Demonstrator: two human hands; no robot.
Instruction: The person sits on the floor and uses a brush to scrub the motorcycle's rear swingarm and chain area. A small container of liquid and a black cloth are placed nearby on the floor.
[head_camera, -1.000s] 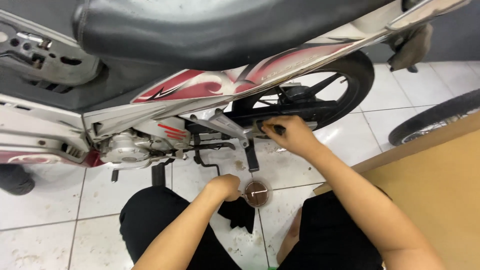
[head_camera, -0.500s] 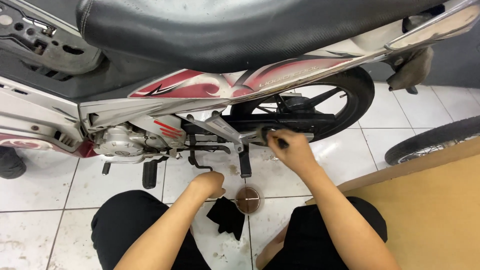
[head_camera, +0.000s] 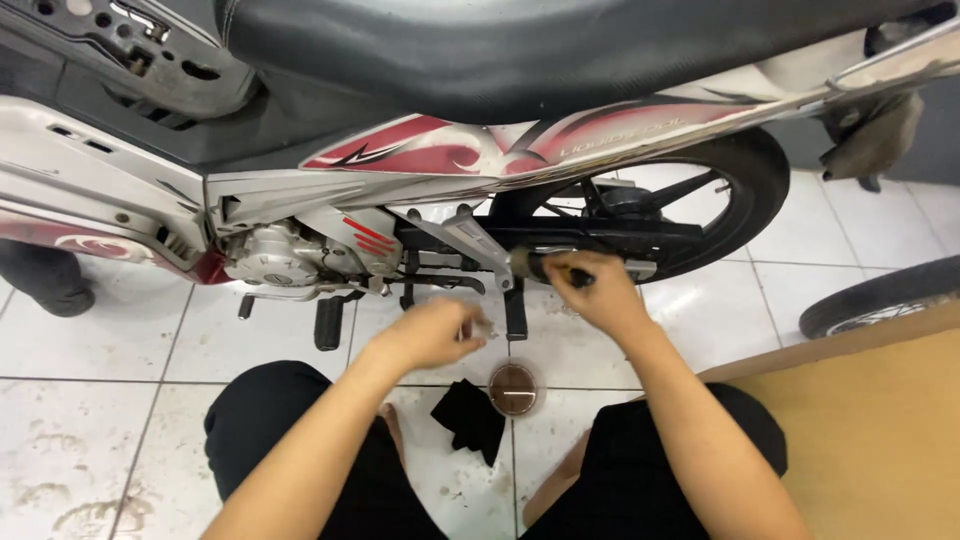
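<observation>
I squat beside a silver and red motorcycle (head_camera: 420, 160) on a tiled floor. My right hand (head_camera: 598, 292) grips a dark-handled tool (head_camera: 552, 266) and holds its tip against the black swingarm (head_camera: 640, 238) in front of the rear wheel (head_camera: 745, 195). My left hand (head_camera: 428, 335) hovers below the engine (head_camera: 275, 265), next to a hanging black footpeg (head_camera: 515, 312). Its fingertips are pinched together; I cannot tell whether something small sits between them. A small round cup of brown liquid (head_camera: 514, 388) stands on the floor between my knees, beside a black rag (head_camera: 468, 418).
The black seat (head_camera: 560, 50) overhangs the work area. A second footpeg (head_camera: 327, 322) hangs lower left. A brown board (head_camera: 870, 430) lies at my right, with another tyre (head_camera: 880, 295) behind it. A dark shoe (head_camera: 45, 285) stands at the far left.
My left hand has lifted from beside the cup up towards the footpeg. My right hand stays at the swingarm with the tool. The view has shifted slightly closer.
</observation>
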